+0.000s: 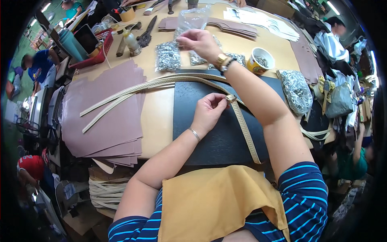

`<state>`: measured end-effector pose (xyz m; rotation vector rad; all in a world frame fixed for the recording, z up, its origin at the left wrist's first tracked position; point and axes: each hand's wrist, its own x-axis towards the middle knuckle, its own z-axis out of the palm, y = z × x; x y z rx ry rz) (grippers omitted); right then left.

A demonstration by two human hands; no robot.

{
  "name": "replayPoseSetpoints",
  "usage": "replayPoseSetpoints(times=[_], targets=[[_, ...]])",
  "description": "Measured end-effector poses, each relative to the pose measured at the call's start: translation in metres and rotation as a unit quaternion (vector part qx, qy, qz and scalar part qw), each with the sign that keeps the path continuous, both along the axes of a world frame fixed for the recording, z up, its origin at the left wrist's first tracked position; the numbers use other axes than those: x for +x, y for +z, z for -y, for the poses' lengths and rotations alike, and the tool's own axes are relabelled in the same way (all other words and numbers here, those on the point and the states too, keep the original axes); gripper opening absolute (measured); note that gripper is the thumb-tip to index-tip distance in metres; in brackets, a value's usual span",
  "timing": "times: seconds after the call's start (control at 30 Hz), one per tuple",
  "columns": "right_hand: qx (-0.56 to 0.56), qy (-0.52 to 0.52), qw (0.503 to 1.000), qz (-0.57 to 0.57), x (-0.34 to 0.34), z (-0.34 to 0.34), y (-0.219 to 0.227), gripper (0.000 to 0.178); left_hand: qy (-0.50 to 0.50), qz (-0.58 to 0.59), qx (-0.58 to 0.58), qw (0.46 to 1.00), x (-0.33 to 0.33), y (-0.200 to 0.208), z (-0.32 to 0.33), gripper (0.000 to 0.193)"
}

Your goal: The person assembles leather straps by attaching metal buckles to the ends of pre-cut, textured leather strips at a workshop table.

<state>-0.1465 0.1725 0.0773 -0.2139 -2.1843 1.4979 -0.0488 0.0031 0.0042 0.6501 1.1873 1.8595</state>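
Note:
My left hand [209, 112] is closed in a pinch at the end of a cream woven strap [244, 128]. A small gold-toned metal fitting [231, 98] sits at that end, right by the fingertips. From there the strap slants down to the right over a black work mat [193, 141]. Raised farther forward, my right hand [201, 43] has its fingers curled together; whatever they hold, if anything, is hidden. It hovers beside a clear plastic bag [191, 20] and a bag of small silvery metal pieces [168, 56]. More cream woven straps [141, 86] curve leftward across the mat.
Mauve sheets [102, 109] are stacked at left. A yellow-and-white tub [260, 60] and a large bag of metal pieces [295, 92] stand at right. Beyond lie a small bottle [132, 42], dark shears [148, 32] and a red basket [90, 58]. Several people work around.

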Motion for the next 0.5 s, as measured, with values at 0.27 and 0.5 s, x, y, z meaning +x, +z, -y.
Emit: replayPoseSetpoints(times=[0.27, 0.5], targets=[[-0.498, 0.035, 0.867, 0.0, 0.124, -0.001, -0.006, 0.026, -0.014, -0.023, -0.011, 1.0, 0.004, 0.0, -0.004, 0.012], [-0.469, 0.046, 0.881, 0.04, 0.117, 0.001, -0.014, 0.027, -0.029, -0.045, -0.02, 0.998, 0.007, 0.001, -0.001, 0.011]])
